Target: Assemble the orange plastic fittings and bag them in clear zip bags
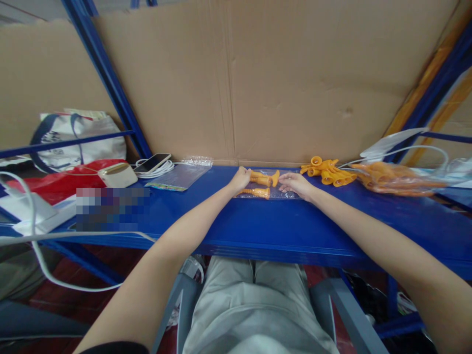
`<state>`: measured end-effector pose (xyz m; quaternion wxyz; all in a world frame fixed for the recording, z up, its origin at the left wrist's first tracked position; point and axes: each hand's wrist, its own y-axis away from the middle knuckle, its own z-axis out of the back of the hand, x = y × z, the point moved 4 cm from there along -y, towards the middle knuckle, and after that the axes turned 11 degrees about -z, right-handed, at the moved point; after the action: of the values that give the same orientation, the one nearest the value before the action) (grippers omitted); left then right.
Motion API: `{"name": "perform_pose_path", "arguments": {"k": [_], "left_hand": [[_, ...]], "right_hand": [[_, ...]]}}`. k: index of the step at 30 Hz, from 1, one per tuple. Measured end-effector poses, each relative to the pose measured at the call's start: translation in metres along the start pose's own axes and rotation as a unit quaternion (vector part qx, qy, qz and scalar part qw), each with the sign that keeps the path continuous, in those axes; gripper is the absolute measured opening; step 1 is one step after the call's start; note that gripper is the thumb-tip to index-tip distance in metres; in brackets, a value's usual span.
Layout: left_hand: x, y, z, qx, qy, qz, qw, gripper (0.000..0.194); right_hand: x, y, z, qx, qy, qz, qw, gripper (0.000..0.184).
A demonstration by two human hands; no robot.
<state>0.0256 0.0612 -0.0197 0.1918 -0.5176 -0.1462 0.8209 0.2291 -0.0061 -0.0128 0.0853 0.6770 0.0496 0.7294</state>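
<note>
On the blue shelf, a clear plastic bag (289,193) lies flat between my hands, with several orange horn-shaped plastic pieces (260,192) in or on it. My left hand (240,180) is closed at the bag's left end, by the narrow ends of these pieces; its fingers hide what exactly they grip. Over the bag's right part is my right hand (296,185), its fingers loosely bent and apart. Its fingertips come close to the flared end of an orange piece (275,178); whether they touch it I cannot tell.
Right of my hands lie a pile of loose orange pieces (328,172) and a filled plastic bag (394,178). To the left are a flat clear bag (182,178), a phone (153,163) on a coiled white cable, and a red bag (70,179). Cardboard (236,83) stands behind.
</note>
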Motion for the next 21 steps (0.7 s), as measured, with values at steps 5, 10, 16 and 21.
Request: {"name": "perform_pose_path", "arguments": {"k": [5,10,16,21], "left_hand": [[-0.016,0.004,0.000,0.087,-0.226,-0.120,0.963,0.026],[-0.019,0.006,-0.005,0.138,-0.285,-0.179,0.932,0.025],[-0.016,0.006,-0.004,0.138,-0.261,-0.168,0.941,0.021],[-0.015,0.006,-0.004,0.130,-0.228,-0.165,0.951,0.023]], "right_hand": [[0.000,0.000,0.000,0.005,0.000,0.017,1.000,0.019],[0.000,-0.004,0.001,-0.013,0.029,0.052,0.998,0.018],[0.001,-0.001,-0.008,0.092,0.152,0.125,0.976,0.006],[0.001,0.006,-0.014,0.156,0.192,0.141,0.959,0.022]]}}
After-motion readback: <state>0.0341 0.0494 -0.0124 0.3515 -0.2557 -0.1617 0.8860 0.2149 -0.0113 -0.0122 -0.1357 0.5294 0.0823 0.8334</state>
